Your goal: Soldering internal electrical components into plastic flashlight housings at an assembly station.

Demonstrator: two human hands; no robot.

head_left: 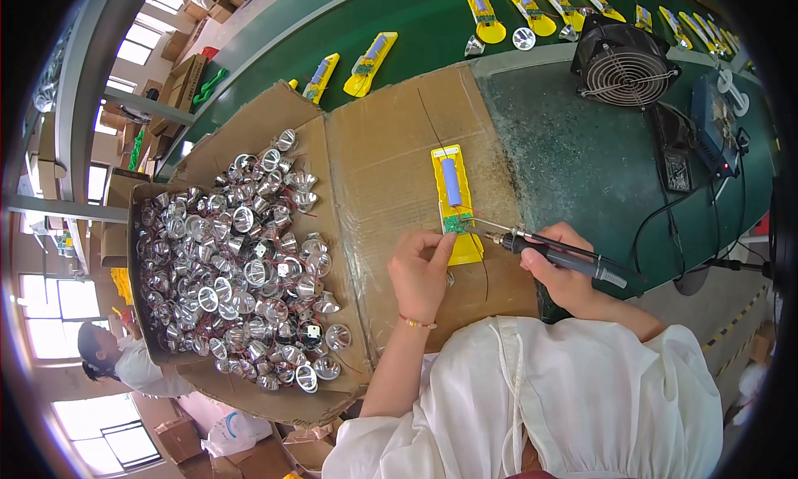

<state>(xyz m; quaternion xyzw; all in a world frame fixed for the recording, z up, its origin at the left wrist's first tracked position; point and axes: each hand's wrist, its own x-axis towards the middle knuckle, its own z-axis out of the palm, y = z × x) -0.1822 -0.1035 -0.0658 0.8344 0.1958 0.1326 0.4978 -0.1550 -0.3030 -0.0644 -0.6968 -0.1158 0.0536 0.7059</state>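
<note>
A yellow plastic housing [467,250] lies on a cardboard sheet [382,159] in front of me. Fixed in it are a blue-violet cylindrical battery [450,182] and, nearer to me, a small green circuit board [455,223]. My right hand [559,263] grips a soldering iron [582,264] with a thin metal feed tube alongside; both tips reach the board. My left hand [419,273] is at the board's left edge, thumb and forefinger pinched together. What they pinch is hidden; a bit of something shiny shows just below the fingers. Thin dark wires cross the housing.
At left a cardboard box [324,155] is heaped with shiny lamp reflectors [243,220]. A fan [625,73] and a blue soldering unit [716,117] with cables stand at right. Similar yellow housings [370,63] line the green belt [416,30] beyond. Another person [133,363] is at far left.
</note>
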